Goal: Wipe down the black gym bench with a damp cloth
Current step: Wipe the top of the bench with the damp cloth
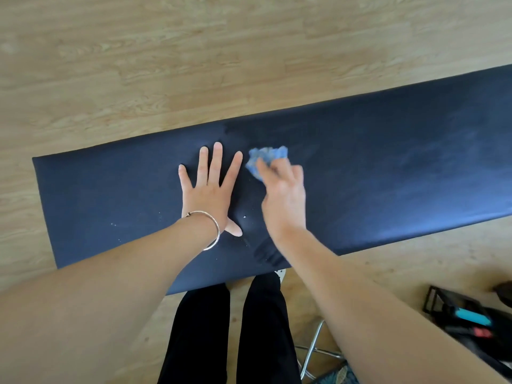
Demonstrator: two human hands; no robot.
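A pale wood-plank floor (138, 65) fills the room, and nearest the camera the person's dark trouser legs (230, 328) stand on it, with a chrome frame (313, 347) and a black rack (468, 317) holding something blue off to the right. Just beyond the legs the black gym bench (388, 162) runs across the view, its left end in sight and its right end cut off by the picture's edge. The left hand (210, 189), a thin bangle (207, 225) at the wrist, lies flat on the pad with fingers spread, apparently bracing. Right beside it the right hand (282, 195), blurred, is closed around a bunched blue cloth (266, 159) pressed to the pad near its middle. Close by the hands a few pale specks (244, 217) sit on the pad, and more dot the left portion, which looks dull and dry. To the right the surface shows smeared, streaky sheen, likely damp from wiping. Judging by that, the right stretch seems covered, while the left part and the near edge are probably left to do.
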